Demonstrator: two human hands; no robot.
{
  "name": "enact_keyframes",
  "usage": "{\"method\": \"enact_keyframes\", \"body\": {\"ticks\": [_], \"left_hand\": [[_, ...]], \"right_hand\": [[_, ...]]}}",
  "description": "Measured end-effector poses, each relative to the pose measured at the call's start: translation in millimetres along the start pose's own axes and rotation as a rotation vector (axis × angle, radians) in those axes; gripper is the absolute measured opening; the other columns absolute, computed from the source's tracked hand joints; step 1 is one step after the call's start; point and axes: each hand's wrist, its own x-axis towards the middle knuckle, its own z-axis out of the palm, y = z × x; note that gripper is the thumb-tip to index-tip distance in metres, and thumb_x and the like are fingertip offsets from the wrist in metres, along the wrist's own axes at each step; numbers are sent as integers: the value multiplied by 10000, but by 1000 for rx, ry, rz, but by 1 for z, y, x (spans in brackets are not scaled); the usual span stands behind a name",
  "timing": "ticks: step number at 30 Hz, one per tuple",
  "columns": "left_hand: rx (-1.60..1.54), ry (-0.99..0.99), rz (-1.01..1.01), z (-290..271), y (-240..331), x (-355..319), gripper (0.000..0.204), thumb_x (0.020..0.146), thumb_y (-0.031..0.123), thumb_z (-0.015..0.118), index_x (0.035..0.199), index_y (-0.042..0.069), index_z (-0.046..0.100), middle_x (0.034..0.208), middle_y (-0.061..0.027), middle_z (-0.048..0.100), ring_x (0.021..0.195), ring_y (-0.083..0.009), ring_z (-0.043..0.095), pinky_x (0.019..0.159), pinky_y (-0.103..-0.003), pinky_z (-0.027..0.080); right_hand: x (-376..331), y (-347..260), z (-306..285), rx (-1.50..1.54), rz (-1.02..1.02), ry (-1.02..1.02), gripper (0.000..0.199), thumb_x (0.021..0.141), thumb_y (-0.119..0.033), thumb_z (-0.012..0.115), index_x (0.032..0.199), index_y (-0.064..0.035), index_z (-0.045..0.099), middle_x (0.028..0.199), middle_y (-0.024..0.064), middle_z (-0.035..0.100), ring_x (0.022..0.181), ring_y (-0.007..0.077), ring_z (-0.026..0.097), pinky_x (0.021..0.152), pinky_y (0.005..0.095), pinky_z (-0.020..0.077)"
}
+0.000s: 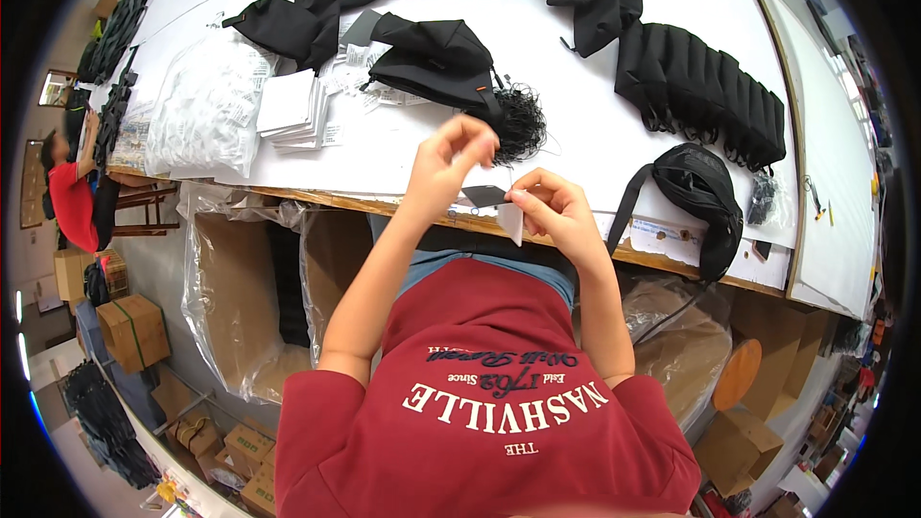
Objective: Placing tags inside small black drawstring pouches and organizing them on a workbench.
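A short-sleeved, dark red top (413, 451) is worn, its front marked by lettering (508, 412) in large white capitals set along an arc, with smaller white letters and dark script-like characters placed around them. The sleeves (321, 412) are cut in the same plain red, and the forearms (384, 278) are left bare. Toward the front edge of the bench (595, 125), blue, denim-like cloth (552, 274) is shown beyond the hem.
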Motion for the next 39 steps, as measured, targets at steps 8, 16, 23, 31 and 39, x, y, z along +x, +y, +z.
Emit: {"method": "enact_keyframes", "body": {"ticks": [8,16,23,31,39], "left_hand": [[1069,185,406,-17,-28,58,94,714,167,709,797,205,685,1272,-18,477,1233,-278,333,1007,-453,214],[839,395,385,-8,4,6,134,641,138,755,692,117,634,860,20,540,886,-197,424,822,-338,288],[538,290,91,-10,12,-30,98,687,140,744,741,89,681,695,22,532,776,-160,438,763,-306,335],[471,204,25,-16,15,-41,214,712,109,730,926,106,728,687,13,521,738,-142,433,727,-284,354],[220,307,69,-9,24,-43,76,762,80,702,803,25,668,824,-17,590,782,-104,485,732,-234,381]], "right_hand": [[-4,-1,-7,4,-40,91,129,876,-142,607,892,-15,624,650,-34,547,517,19,414,470,170,300],[18,-3,11,-359,-194,327,95,847,-125,646,881,-42,676,554,-63,456,501,10,351,449,204,260],[22,-4,31,-610,-371,272,83,811,-76,671,882,-37,685,525,-47,413,490,18,310,437,213,234],[16,-7,31,-692,-353,259,109,802,-102,666,898,-52,679,695,65,628,516,113,547,475,259,419],[15,-7,25,-540,-222,197,83,838,-88,643,904,-37,647,635,-1,552,539,51,495,506,205,398]]}}
